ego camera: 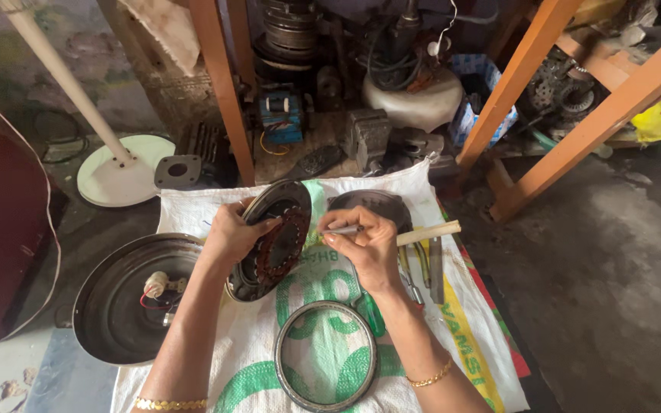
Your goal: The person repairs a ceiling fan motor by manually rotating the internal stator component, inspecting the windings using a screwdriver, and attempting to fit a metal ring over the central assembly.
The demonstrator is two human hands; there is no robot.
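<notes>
Left hand (227, 237): fingers closed round tilted round motor plate (269, 241), held up over white sack (453, 336).
Right hand (369, 245): fingers pinched on thin metal tool (343, 229), tip at plate's edge.
Nearby: metal ring (327, 356), wooden stick (430, 232), dark bowl-shaped cover (116, 306).

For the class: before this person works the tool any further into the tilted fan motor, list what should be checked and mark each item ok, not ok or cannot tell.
1. Left hand grips the rim of the motor disc and props it on edge on the woven sack: ok.
2. Right hand holds the wooden-handled tool, its metal end pointing at the copper windings: ok.
3. Tool tip seated where intended: cannot tell, too small.
4. Loose metal ring lies flat, apart from both hands: ok.
5. Spare tools lie beside the right hand within reach: ok.
6. Bowl-shaped cover with its wired part sits clear of the left forearm: ok.
</notes>
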